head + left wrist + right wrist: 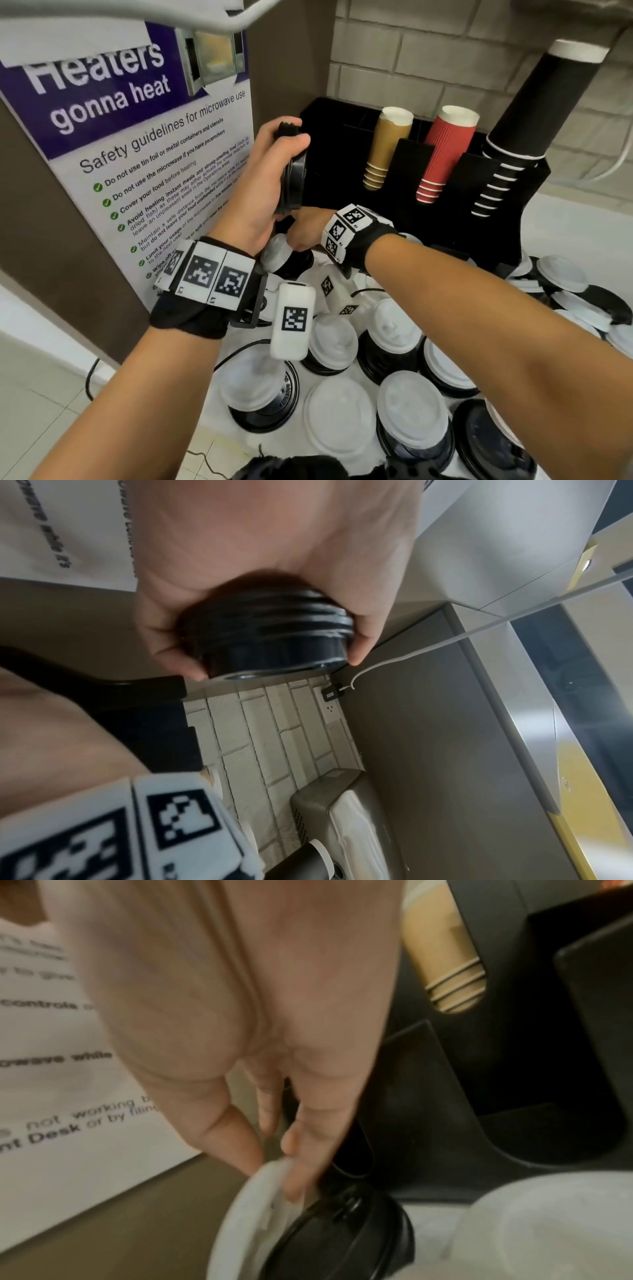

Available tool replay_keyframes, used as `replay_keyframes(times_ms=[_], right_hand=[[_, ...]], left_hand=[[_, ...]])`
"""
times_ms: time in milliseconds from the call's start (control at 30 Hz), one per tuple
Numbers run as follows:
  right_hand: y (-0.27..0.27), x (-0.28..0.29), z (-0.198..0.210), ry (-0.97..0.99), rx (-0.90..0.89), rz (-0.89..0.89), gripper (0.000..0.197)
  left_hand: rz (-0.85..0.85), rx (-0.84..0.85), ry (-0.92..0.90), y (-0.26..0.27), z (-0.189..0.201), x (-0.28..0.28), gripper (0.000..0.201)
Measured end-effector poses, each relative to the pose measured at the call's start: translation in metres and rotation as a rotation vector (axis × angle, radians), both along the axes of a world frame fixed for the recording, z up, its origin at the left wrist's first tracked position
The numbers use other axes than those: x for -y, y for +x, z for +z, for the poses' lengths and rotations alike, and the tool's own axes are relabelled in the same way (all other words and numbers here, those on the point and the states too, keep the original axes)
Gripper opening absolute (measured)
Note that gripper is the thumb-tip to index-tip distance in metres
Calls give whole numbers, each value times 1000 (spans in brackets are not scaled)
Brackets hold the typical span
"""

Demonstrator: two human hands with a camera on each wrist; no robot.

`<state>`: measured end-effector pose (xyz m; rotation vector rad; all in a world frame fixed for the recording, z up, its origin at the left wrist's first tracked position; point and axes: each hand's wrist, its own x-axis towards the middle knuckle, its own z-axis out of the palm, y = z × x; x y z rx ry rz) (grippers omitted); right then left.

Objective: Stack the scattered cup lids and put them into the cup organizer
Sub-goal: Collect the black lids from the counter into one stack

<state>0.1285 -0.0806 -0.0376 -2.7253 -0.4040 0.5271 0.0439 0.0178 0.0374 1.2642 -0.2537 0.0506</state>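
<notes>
The left grip (263, 178) curls round a stack of black lids (293, 178) raised beside the cup organizer (445, 205); the right grip (301, 229) pinches a white lid (253, 1213) among scattered lids (411, 404) on the desk (575, 212).

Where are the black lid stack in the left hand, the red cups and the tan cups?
black lid stack (270, 639), left wrist view, ribbed side wall.
red cups (445, 154), head view, ribbed sleeve of the top cup.
tan cups (385, 147), head view, side of the top cup.
</notes>
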Motion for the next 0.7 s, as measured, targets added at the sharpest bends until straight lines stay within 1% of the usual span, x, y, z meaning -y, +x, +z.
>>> replay_keyframes(times_ms=[100,133,200,233,267,333,367,433,467,533,633,700], right_hand=[[10,-4,-8,-88,23,0,52],[12,-8,-13,-112,58,-10,47],[16,-15,-23,-191,168,-37,23],[17,-17,-27,-223,215,-34,25],[18,-19,-30,-269,248,8,32],[21,-20,-36,-354,205,89,33],[24,-20,-40,-398,168,118,39],[29,-19,-45,-475,135,165,64],[30,-20,-46,-493,135,190,69],[31,-21,-47,-537,138,254,69],[29,-17,-46,-610,177,340,62],[27,-14,-51,-617,211,364,67]], left_hand=[[-2,9,-5,1,1,0,30],[-2,11,-7,2,1,-1,31],[-4,10,0,3,1,-1,31],[-4,10,4,3,0,-1,31],[-3,10,8,4,-1,-2,31],[1,11,11,5,-1,-3,31],[4,11,13,6,-2,-3,31],[4,11,14,6,-3,-3,31],[2,12,15,6,-4,-3,31],[2,14,24,7,-5,-3,31],[15,21,40,6,-5,-4,33],[15,21,41,6,-5,-3,33]])
